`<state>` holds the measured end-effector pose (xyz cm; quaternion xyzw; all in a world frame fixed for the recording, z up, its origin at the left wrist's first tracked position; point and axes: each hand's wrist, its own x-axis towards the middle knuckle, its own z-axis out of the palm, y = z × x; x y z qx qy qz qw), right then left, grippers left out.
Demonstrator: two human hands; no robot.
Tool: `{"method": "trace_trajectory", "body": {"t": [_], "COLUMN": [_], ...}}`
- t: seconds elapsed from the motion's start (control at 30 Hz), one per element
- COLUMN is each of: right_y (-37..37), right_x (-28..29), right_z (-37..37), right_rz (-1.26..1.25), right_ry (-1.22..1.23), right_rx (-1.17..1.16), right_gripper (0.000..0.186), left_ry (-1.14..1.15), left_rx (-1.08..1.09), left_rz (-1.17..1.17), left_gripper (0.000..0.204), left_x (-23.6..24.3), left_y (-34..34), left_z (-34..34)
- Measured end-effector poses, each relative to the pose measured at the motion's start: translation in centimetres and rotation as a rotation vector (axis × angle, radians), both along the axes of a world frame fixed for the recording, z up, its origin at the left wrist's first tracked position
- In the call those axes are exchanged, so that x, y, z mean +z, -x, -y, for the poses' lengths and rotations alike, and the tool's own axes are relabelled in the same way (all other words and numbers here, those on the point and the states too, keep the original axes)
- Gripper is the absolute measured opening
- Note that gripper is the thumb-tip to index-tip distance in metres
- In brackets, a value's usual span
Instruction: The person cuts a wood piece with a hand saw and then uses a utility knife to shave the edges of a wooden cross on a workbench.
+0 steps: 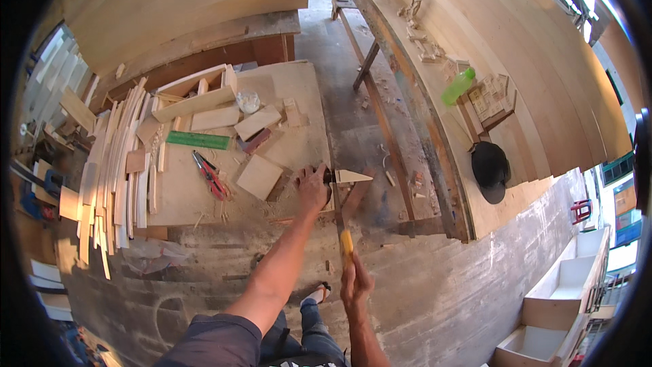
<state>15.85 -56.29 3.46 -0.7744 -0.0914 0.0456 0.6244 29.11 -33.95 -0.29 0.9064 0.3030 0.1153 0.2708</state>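
Watching from afar, I have the left hand with its fingers clamped on a pale pointed wood piece, its tip jutting past the right edge of the bench. The right hand's fingers grip a yellow-handled tool, probably a saw; its thin blade shows poorly. A green strip lies farther left.

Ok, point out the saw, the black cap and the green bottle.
Saw (pixel 347 241): head view, on its yellow handle.
Black cap (pixel 489 163): head view, on its crown.
Green bottle (pixel 458 87): head view, on the middle of its side.
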Motion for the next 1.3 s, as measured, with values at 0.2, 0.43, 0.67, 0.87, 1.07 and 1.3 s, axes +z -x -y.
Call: {"method": "trace_trajectory", "body": {"t": [0.2,0.43,0.67,0.87,1.07,1.3], "right_y": [-1.2,-4.0,-5.1,-0.1,-2.1,-5.6], "right_x": [-0.4,1.1,2.9,-0.5,1.5,3.3], "right_z": [-1.1,-3.6,-4.4,-1.8,-3.6,-4.9], "right_rz": [0.068,0.01,-0.027,0.131,0.073,0.018], "right_ry": [-0.009,-0.046,-0.026,0.02,0.052,0.111], "right_rx": [0.036,0.014,0.003,0.037,-0.007,0.033], "right_gripper": [0.037,0.04,0.041,0.036,0.035,0.036], "left_ry": [-0.003,0.122,0.098,-0.047,0.053,0.1], "left_rx": [-0.019,-0.038,-0.056,0.018,-0.021,-0.025], "left_rz": [-0.034,-0.057,-0.055,0.03,-0.025,-0.014], "left_gripper": [0.055,0.056,0.054,0.052,0.05,0.052], "left_x": [-0.1,1.9,1.2,-1.3,0.7,1.3], "left_y": [0.6,-0.1,0.0,0.0,0.2,0.1], "left_z": [-0.5,-0.4,0.4,-1.0,-0.4,0.3]}}
